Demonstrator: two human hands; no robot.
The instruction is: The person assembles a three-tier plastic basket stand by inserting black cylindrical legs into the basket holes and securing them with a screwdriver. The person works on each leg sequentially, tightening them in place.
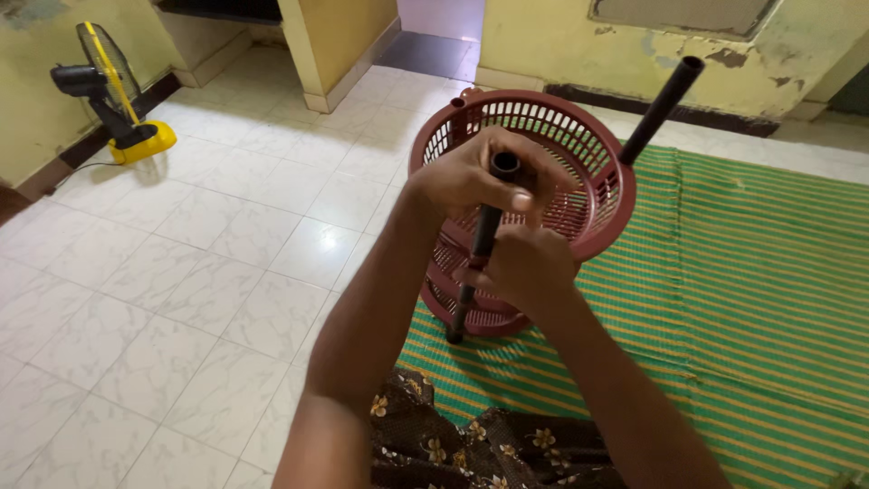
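Your left hand (466,177) wraps the top of the black pole (484,237), fingers curled tight just under its open end. Your right hand (525,267) grips the same pole lower down, fingers closed round it. The pole stands nearly upright, leaning slightly, its foot on the striped mat (751,290) beside the red rack (597,195). Its long axis runs top to bottom between your hands. A second pole (661,109) slants up at the rack's far side. A fan (109,91) stands well apart on the floor.
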